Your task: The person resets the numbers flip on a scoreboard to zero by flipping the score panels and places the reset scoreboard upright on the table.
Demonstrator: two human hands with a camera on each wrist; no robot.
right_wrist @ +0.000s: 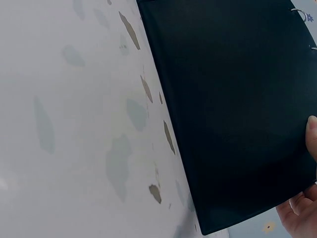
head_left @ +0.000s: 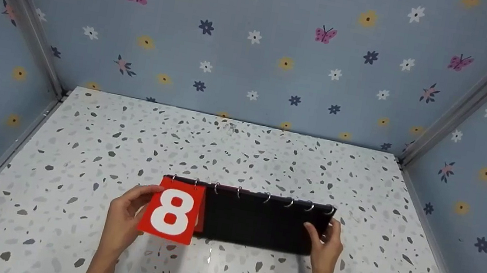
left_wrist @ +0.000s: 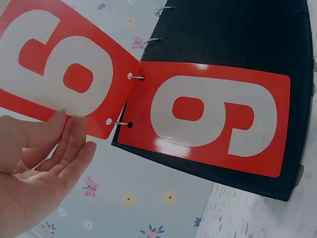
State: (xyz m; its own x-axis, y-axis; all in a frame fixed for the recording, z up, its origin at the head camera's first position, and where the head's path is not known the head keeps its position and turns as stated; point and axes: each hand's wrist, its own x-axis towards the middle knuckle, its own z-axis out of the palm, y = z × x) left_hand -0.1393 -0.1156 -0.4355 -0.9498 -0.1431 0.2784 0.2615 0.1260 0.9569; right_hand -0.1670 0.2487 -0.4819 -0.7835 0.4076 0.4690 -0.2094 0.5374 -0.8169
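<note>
A black flip scoreboard [head_left: 259,219] with metal rings along its top edge stands over the tabletop, close to me. At its left end my left hand [head_left: 126,215] pinches the side edge of a red number card [head_left: 170,210] showing a white 8, lifted away from the board. From the left wrist view, the raised card's reverse [left_wrist: 78,78] bears a looped white digit, and another red card [left_wrist: 188,109] lies against the board with a 9. My right hand [head_left: 327,250] grips the board's right end, thumb on the front; the fingers behind are partly hidden.
A white speckled tabletop [head_left: 231,154] spreads around the scoreboard. Blue flower-and-butterfly panels [head_left: 246,59] enclose it at the back and both sides, with grey posts [head_left: 23,14] at the corners.
</note>
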